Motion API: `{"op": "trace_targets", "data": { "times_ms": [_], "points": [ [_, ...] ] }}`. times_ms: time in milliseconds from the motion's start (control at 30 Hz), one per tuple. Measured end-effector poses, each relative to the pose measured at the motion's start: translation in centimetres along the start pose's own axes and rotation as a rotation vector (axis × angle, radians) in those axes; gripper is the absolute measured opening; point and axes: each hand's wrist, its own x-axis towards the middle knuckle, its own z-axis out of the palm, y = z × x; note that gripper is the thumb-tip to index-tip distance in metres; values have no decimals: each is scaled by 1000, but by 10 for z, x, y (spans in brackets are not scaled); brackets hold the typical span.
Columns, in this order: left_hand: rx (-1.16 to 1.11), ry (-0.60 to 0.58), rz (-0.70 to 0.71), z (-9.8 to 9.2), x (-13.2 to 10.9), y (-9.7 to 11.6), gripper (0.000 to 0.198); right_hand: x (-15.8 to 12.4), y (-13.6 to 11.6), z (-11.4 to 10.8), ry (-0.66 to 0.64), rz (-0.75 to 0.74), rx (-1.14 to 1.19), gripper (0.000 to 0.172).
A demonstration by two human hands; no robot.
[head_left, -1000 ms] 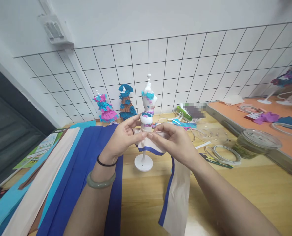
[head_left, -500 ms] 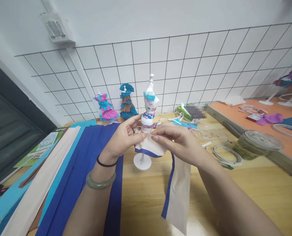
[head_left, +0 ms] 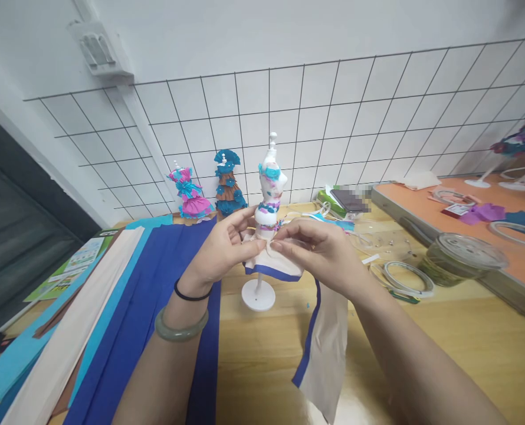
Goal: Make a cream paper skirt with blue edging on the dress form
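Note:
A small white dress form (head_left: 271,188) stands on a round white base (head_left: 258,295), slightly tilted, with turquoise, pink and blue scraps on its torso. Cream crepe paper with a blue edge (head_left: 328,348) wraps around its lower end, and the long tail hangs down to the right. My left hand (head_left: 220,248) is closed on the cream paper at the form's left side, thumb on the front. From the right, my right hand (head_left: 318,251) pinches a fold of the same paper near the thumb of the left. The fingers behind the form are partly hidden.
Blue crepe sheets (head_left: 156,295) and a cream strip (head_left: 76,330) lie at left. Two dressed mini forms, one pink (head_left: 192,198) and one teal-brown (head_left: 227,183), stand behind. On the right are a lidded tub (head_left: 463,260), a tape roll (head_left: 408,278) and an orange board (head_left: 399,203).
The right hand has gathered a small fold of the cream paper at the front. The paper's tail and the form's base have shifted slightly right.

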Motion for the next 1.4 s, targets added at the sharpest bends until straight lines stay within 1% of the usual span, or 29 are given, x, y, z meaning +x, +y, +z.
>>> {"op": "trace_targets", "data": {
  "times_ms": [100,333,500,733,900,1067,1133,1200,1233,1333,1400],
  "points": [
    [-3,-16,20,-1,0,-1,60,0,2,1,18,11,12,11],
    [-30,-33,18,0,1,-2,59,0,5,3,40,26,14,13],
    [-14,-22,-3,2,1,-1,60,0,8,3,46,32,43,13],
    [-21,-62,29,2,1,0,53,0,4,3,80,22,31,11],
    [0,-1,-14,3,1,-1,57,0,4,4,77,7,-14,11],
    [-2,33,-66,4,1,-1,53,1,10,5,37,-21,-14,12],
    [-22,48,-82,3,1,1,50,2,9,3,81,-94,-62,12],
    [-60,87,-85,2,2,2,46,2,5,2,140,-234,-148,13],
    [-84,115,-87,2,3,3,44,2,3,1,151,-314,-204,16],
    [-139,213,-101,2,4,6,39,2,-1,3,111,-503,-428,27],
    [-151,258,-109,3,4,7,34,1,0,7,102,-576,-585,22]
  ]
}}
